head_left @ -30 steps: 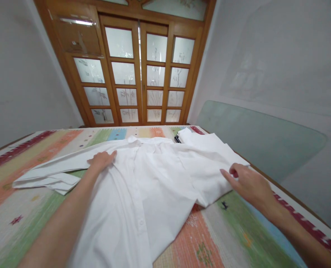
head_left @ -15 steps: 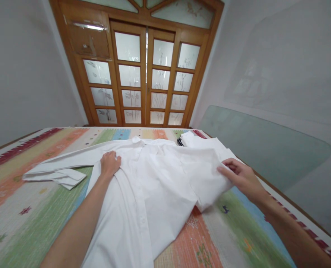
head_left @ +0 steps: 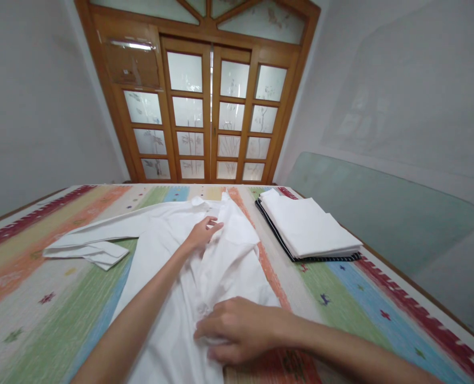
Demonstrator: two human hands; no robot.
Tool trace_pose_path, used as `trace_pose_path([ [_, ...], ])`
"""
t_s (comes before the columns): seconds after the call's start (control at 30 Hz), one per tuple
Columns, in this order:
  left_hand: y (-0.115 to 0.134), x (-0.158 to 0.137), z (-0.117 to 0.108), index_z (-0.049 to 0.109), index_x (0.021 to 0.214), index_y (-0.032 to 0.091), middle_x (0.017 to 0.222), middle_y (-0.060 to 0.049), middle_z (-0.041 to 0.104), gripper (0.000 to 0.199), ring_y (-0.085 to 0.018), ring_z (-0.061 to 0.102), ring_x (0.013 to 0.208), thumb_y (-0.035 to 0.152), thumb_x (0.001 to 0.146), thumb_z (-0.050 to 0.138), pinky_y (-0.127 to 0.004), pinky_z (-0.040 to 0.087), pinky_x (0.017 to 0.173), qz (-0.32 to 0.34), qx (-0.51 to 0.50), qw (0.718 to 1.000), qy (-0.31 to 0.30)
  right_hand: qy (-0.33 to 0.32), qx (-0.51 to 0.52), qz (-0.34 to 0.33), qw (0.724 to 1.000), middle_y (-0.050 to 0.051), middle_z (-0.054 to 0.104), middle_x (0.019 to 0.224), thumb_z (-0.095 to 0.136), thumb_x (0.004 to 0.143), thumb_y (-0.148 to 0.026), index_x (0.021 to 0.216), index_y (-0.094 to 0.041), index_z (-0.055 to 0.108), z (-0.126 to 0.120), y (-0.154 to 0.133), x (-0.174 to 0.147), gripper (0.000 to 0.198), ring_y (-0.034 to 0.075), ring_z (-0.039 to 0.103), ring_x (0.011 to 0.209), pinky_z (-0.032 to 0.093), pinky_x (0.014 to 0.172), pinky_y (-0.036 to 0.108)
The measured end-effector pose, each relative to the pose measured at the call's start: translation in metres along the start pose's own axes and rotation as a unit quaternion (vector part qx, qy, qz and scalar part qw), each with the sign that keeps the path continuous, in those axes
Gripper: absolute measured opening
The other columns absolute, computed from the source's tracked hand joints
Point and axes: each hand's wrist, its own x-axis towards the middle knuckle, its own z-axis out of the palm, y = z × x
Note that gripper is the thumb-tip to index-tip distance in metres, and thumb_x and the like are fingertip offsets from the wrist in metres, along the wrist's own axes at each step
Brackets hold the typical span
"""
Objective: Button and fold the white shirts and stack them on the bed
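Note:
A white button-up shirt (head_left: 157, 298) lies across the patterned bedspread, its collar at the far end and one sleeve (head_left: 101, 226) stretched out and bent on the left. The right side of the shirt is folded inward over its middle, in loose wrinkles. Near the collar, my left hand (head_left: 205, 233) rests on the shirt at the folded part, fingers a little apart. Closer to me, my right hand (head_left: 237, 329) has its fingers curled on the shirt's folded edge. The other sleeve's cuff cannot be made out.
A stack of folded white clothes (head_left: 305, 221), with a dark striped piece at the bottom, lies to the right of the shirt. The striped bedspread (head_left: 32, 314) covers the bed. A pale green panel (head_left: 381, 208) stands along the right wall; wooden glazed doors (head_left: 211, 106) are behind.
My right hand has brought the shirt's right side over to the left and towards me, uncovering the folded stack. My left hand has shifted right across the shirt.

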Motion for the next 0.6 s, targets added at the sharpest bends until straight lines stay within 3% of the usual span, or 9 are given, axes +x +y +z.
trace_pose_path([
  [0.07,-0.005,-0.002,0.010,0.056,0.121,0.016,0.120,-0.013,0.065,0.055,-0.017,0.065,0.075,0.041,0.073,0.068,-0.032,0.052,0.076,0.017,0.044,0.998,0.049,-0.003,-0.017,-0.012,1.000,-0.001,0.074,0.097,0.061,0.088,-0.039,0.111,-0.024,0.064,0.003,-0.004,0.001,0.028,0.016,0.066,0.083,0.049,0.076,0.024],
  [0.13,-0.014,-0.002,0.015,0.052,0.127,0.015,0.127,-0.016,0.061,0.065,-0.017,0.065,0.079,0.031,0.067,0.073,-0.033,0.051,0.080,-0.005,0.054,0.995,0.089,0.026,0.003,-0.034,0.999,-0.002,0.074,0.096,0.059,0.091,-0.040,0.109,-0.024,0.065,-0.002,-0.007,-0.001,0.026,0.014,0.065,0.084,0.046,0.084,0.024],
  [0.23,-0.025,0.001,0.014,0.047,0.132,0.014,0.112,-0.013,0.068,0.071,-0.014,0.063,0.069,0.023,0.066,0.072,-0.028,0.051,0.067,-0.085,-0.044,0.994,0.054,0.108,0.061,-0.027,0.992,0.000,0.073,0.089,0.055,0.094,-0.035,0.098,-0.020,0.068,-0.017,-0.002,-0.009,0.021,0.014,0.062,0.087,0.043,0.091,0.026],
  [0.33,-0.028,0.002,0.010,0.051,0.126,0.012,0.084,-0.004,0.071,0.064,-0.009,0.056,0.054,0.019,0.065,0.070,-0.022,0.044,0.054,-0.101,-0.156,0.983,0.002,0.271,0.101,0.089,0.953,0.004,0.070,0.082,0.052,0.093,-0.034,0.083,-0.017,0.067,-0.034,0.017,-0.022,0.025,0.017,0.060,0.084,0.044,0.083,0.029],
  [0.47,-0.026,0.000,0.007,0.058,0.117,0.013,0.070,0.001,0.068,0.054,-0.008,0.048,0.046,0.019,0.064,0.068,-0.021,0.036,0.048,-0.103,-0.157,0.982,-0.013,0.426,0.179,0.264,0.846,0.004,0.067,0.078,0.051,0.089,-0.034,0.078,-0.017,0.063,-0.048,0.065,-0.044,0.024,0.016,0.060,0.075,0.046,0.071,0.028],
  [0.53,-0.025,0.000,0.006,0.062,0.112,0.012,0.071,0.000,0.068,0.047,-0.009,0.049,0.048,0.025,0.067,0.068,-0.022,0.036,0.048,-0.106,-0.136,0.985,-0.009,0.448,0.154,0.345,0.810,0.003,0.066,0.080,0.052,0.085,-0.032,0.080,-0.018,0.062,-0.049,0.091,-0.055,0.018,0.016,0.059,0.072,0.045,0.068,0.028],
  [0.6,-0.023,-0.001,0.008,0.068,0.101,0.013,0.071,-0.002,0.068,0.037,-0.011,0.054,0.054,0.031,0.069,0.067,-0.023,0.039,0.052,-0.097,-0.110,0.989,-0.009,0.405,0.101,0.411,0.811,0.005,0.068,0.083,0.054,0.083,-0.029,0.083,-0.017,0.062,-0.044,0.112,-0.063,0.015,0.016,0.059,0.071,0.044,0.068,0.028],
])
